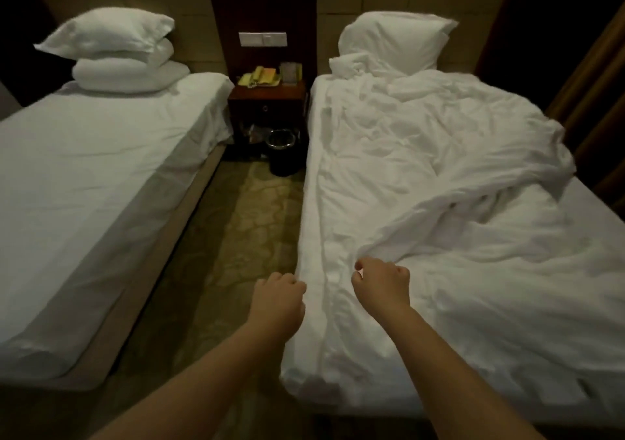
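Duvet (439, 169) pinched in curled right hand (382, 282); left hand (279, 296) fisted at its edge, grip unclear.

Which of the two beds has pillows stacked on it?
The smooth-sheeted white bed on the left; the other carries a rumpled white duvet.

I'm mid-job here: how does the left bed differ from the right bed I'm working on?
The left bed lies smooth and flat; the right bed carries a rumpled duvet. The left bed has stacked pillows lying flat; the right bed's pillow stands propped up. Both are dressed in white.
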A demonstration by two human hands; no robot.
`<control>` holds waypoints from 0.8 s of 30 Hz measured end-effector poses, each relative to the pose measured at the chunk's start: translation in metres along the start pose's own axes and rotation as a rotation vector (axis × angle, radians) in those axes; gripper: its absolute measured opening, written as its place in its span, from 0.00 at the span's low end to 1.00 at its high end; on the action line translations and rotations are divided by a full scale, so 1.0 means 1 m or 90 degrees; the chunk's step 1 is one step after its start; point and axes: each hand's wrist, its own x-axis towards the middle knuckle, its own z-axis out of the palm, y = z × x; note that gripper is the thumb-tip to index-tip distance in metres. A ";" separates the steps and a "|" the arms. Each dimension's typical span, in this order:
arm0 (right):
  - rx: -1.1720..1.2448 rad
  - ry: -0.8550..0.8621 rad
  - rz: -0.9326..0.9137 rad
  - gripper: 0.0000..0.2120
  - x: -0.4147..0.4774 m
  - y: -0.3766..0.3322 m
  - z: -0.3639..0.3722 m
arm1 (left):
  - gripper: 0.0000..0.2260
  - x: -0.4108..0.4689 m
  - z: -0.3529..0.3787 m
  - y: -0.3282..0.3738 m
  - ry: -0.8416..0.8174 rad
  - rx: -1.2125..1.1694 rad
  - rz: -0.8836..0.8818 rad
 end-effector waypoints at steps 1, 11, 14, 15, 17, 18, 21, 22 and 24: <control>-0.008 0.005 0.001 0.14 0.012 -0.008 -0.002 | 0.11 0.009 -0.005 -0.012 0.000 -0.006 -0.011; -0.039 -0.114 0.015 0.15 0.154 -0.091 0.082 | 0.11 0.126 -0.008 -0.140 -0.073 0.019 -0.014; -0.024 -0.186 0.022 0.15 0.208 -0.124 0.099 | 0.14 0.191 -0.027 -0.187 -0.094 0.064 -0.029; -0.021 -0.192 0.018 0.15 0.227 -0.134 0.099 | 0.15 0.214 -0.033 -0.198 -0.088 0.069 -0.033; -0.025 -0.180 0.009 0.16 0.264 -0.149 0.093 | 0.15 0.257 -0.045 -0.207 -0.073 0.065 -0.020; -0.031 -0.164 0.005 0.15 0.280 -0.154 0.087 | 0.14 0.278 -0.050 -0.205 -0.070 0.057 -0.005; -0.046 -0.120 0.016 0.14 0.330 -0.158 0.063 | 0.12 0.343 -0.060 -0.189 -0.067 0.036 0.074; -0.050 -0.108 0.030 0.14 0.347 -0.156 0.056 | 0.11 0.368 -0.063 -0.182 -0.057 0.039 0.110; -0.056 -0.083 0.075 0.14 0.383 -0.147 0.049 | 0.12 0.422 -0.068 -0.169 -0.039 0.057 0.176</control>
